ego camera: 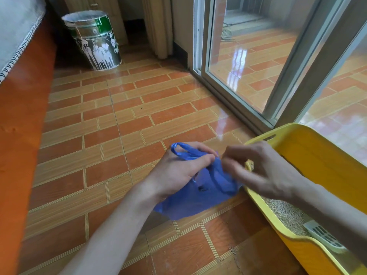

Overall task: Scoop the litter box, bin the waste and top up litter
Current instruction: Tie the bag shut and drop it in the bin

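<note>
**Q:** Item one, the thin blue plastic carrier bag [200,197]: where is it, and why held so?

**A:** It hangs low over the orange tiled floor [103,135], just left of the yellow plastic litter box [317,161]. My left hand [178,171] has its fingers curled through one loop handle, keeping that side taut. I judge this is to open the mouth for waste.

**Q:** Item two, the right hand?

**A:** My right hand [258,171] is blurred; its fingertips appear pinched together at the bag's upper edge, probably teasing the layers apart. Whether it truly grips plastic, I cannot tell.

**Q:** Item three, the box's contents?

**A:** Pale granular litter [286,213] lies along the near side, with a white slotted plastic scoop [323,237] resting on it, close to hand.

**Q:** Item four, anything far off?

**A:** A paint-streaked metal bucket [93,40] stands far left, well apart, and a sliding glass door [248,62] on the far right.
</note>
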`<state>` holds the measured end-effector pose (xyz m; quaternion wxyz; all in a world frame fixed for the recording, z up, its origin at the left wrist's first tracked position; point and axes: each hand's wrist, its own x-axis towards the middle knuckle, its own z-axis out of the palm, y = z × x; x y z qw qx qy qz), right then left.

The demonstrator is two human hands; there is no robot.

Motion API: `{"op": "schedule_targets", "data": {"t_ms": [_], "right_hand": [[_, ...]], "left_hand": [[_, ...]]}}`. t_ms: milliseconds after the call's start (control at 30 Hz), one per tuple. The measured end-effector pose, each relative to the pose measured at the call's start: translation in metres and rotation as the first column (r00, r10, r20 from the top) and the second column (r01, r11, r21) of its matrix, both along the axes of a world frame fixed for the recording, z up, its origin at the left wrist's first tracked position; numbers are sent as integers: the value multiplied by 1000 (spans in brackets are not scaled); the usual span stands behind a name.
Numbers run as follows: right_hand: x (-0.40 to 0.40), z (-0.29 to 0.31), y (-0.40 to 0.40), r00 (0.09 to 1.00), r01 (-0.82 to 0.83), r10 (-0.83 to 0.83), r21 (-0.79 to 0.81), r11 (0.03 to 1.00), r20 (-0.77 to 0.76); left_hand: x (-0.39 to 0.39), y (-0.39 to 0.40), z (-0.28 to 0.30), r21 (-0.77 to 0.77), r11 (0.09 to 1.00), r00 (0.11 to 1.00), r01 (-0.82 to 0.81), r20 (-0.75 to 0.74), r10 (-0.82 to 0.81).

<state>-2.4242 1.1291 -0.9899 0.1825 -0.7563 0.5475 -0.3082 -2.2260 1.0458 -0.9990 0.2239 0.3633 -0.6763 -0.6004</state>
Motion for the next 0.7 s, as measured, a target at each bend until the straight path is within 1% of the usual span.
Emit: {"op": "schedule_targets", "data": {"t_ms": [67,100,133,200,300,367,433,500,600,700], "right_hand": [[-3,-9,-9,965,155,-155,15,988,211],[-3,-13,-15,940,166,-172,46,985,295],[-2,-17,-20,922,140,-161,86,986,353],[0,-20,-29,907,48,-116,174,984,405],[2,-20,-29,922,-54,-58,276,960,383],[3,-24,-29,933,-45,-62,287,957,353],[4,-30,-30,948,-22,-64,266,964,311],[6,-33,-31,957,0,-74,255,967,280],[5,-31,-32,965,23,-81,226,974,251],[3,-33,-32,968,33,-82,204,978,239]], "left_hand": [[0,2,4,-112,993,999,22,34,-19],[0,2,5,-172,985,998,33,52,-24],[0,2,6,-231,972,997,51,71,-35],[0,4,6,-300,950,993,91,94,-66],[-1,8,7,-270,959,995,91,71,-75],[-2,9,8,-254,962,994,100,67,-86],[-2,9,8,-243,965,994,100,65,-87],[-1,9,8,-258,962,995,90,67,-75],[4,10,8,-355,930,992,97,105,-64],[6,11,7,-526,841,980,126,199,-22]]}}
